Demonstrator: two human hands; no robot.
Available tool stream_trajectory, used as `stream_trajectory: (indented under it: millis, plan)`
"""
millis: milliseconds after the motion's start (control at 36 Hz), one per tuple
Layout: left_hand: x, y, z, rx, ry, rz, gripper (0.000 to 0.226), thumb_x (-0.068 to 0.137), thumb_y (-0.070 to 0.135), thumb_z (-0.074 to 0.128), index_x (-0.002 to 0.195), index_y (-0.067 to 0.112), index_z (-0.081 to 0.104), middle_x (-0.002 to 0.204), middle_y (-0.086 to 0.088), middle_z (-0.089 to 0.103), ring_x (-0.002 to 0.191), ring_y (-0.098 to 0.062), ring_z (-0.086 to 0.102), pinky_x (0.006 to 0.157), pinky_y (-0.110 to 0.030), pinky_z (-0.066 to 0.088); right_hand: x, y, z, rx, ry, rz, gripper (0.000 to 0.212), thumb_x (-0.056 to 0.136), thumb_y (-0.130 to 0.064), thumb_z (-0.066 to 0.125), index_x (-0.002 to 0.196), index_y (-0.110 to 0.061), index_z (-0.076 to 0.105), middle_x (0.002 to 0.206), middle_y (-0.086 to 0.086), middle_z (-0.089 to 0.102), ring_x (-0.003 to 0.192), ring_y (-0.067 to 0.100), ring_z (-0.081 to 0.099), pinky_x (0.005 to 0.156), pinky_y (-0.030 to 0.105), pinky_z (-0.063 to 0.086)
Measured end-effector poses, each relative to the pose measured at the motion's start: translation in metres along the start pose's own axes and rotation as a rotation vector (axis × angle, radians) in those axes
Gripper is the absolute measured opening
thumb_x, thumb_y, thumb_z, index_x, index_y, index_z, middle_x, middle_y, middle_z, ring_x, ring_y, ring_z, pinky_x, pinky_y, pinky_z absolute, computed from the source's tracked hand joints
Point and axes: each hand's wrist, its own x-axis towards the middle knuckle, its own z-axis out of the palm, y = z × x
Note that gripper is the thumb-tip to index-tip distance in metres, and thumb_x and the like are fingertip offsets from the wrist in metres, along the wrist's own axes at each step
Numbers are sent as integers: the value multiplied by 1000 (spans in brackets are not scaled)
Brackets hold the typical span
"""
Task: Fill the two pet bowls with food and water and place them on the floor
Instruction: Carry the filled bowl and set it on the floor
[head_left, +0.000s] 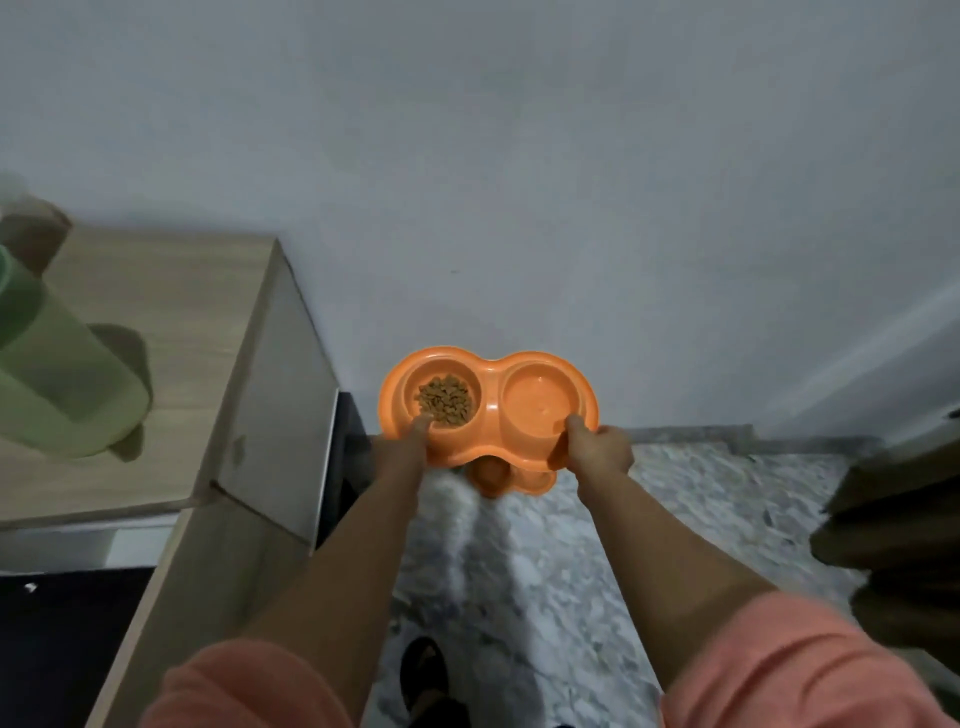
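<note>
Both arms reach out; the left hand (410, 441) and right hand (597, 447) each grip the near rim of the orange double bowl (488, 405), held above the floor (675, 519) by the wall (519, 182). Kibble (445, 399) fills the bowl's left cup; whether the right cup holds water cannot be told. It should go down level and slowly.

I get one view only — a wide-angle camera worn on the person's head, looking forward and steeply down. Both forearms run up from the bottom edge toward the middle, so the lens sits close above them. It faces a pale wall (519, 156) where that meets the speckled floor (675, 509). A wooden cabinet (171, 322) bends along the left edge — the wide lens curves it. No second view shares the scene.
</note>
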Motion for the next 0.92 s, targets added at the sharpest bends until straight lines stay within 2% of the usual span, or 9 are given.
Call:
stream_trajectory:
  millis: [111,222,278,389,500,639,778,861,917]
  plan:
    - [40,-16,19,-194,-24,-79,59,89,32,65,140,15,43,137,-15,50,121,-35,54,81,-41,53,42,23,38,21,4,-12,29,81,-31,63,92,-4,58,103,17,63,91,33,62,82,44,54]
    - [96,-48,36,-220,10,-88,55,91,32,63,140,16,42,137,-15,50,122,-36,53,82,-42,53,90,57,83,9,-21,-26,27,83,-29,63,93,-4,57,97,13,60,89,29,57,83,42,51]
    - [127,-71,43,-203,53,-95,53,90,34,64,136,12,47,132,-16,54,118,-35,56,79,-40,55,116,77,104,-8,-39,-25,25,85,-27,62,96,-6,56,92,10,57,84,25,53,79,39,48]
    - [193,-129,60,-136,153,-137,60,83,45,68,125,3,58,118,-17,63,100,-30,66,58,-28,54,167,121,149,1,-72,-48,25,86,-23,61,100,-2,59,89,9,55,81,23,51,75,35,45]
    - [249,-186,82,-147,217,-160,50,84,49,65,106,4,63,88,-8,66,81,-23,66,85,-40,57,213,168,192,-30,-106,-50,33,84,-26,60,106,-1,61,102,16,62,82,27,56,73,36,48]
    - [324,-252,108,-157,280,-151,39,84,47,65,71,13,53,69,-5,58,86,-31,65,91,-46,54,283,238,247,-78,-125,-17,42,77,-35,58,108,-6,60,115,17,60,91,34,62,83,47,54]
    - [396,-307,119,-178,273,-160,44,83,45,66,103,6,59,104,-18,65,94,-28,63,92,-46,54,331,291,293,-99,-144,6,44,84,-34,60,115,-3,57,121,20,56,100,39,59,89,48,51]
    - [427,-325,123,-184,323,-135,44,80,45,70,97,9,52,95,-15,59,95,-33,64,90,-47,55,353,314,322,-105,-160,8,52,85,-34,62,126,-2,54,127,20,54,108,39,58,91,45,50]
    - [449,-339,124,-171,358,-120,52,77,46,72,104,6,54,100,-17,59,98,-37,65,88,-48,55,366,330,344,-109,-183,11,59,82,-37,63,129,-2,51,129,21,51,109,40,57,93,49,50]
